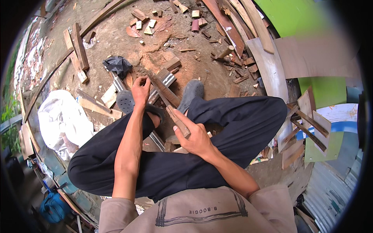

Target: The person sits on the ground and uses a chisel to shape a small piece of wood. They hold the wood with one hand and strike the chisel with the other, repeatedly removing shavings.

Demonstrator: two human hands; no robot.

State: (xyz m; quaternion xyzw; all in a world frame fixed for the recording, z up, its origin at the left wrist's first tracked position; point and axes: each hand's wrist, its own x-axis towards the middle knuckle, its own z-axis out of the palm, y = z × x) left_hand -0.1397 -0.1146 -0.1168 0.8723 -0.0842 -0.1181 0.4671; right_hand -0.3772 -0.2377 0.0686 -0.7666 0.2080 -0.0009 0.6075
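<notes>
Slanting forward-left, the wooden-handled tool (172, 113) is gripped by the handle in the wrapped fingers of the right hand (197, 138); its far end is neighboured by the curled left hand (140, 92), whose hold cannot be told.

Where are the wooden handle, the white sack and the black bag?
Wooden handle (178, 122), head view: its middle.
White sack (62, 118), head view: its middle.
Black bag (117, 66), head view: its crumpled middle.

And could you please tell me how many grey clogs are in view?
2: the left clog, partly hidden behind the left forearm, and the right clog, beyond the right hand.
</notes>
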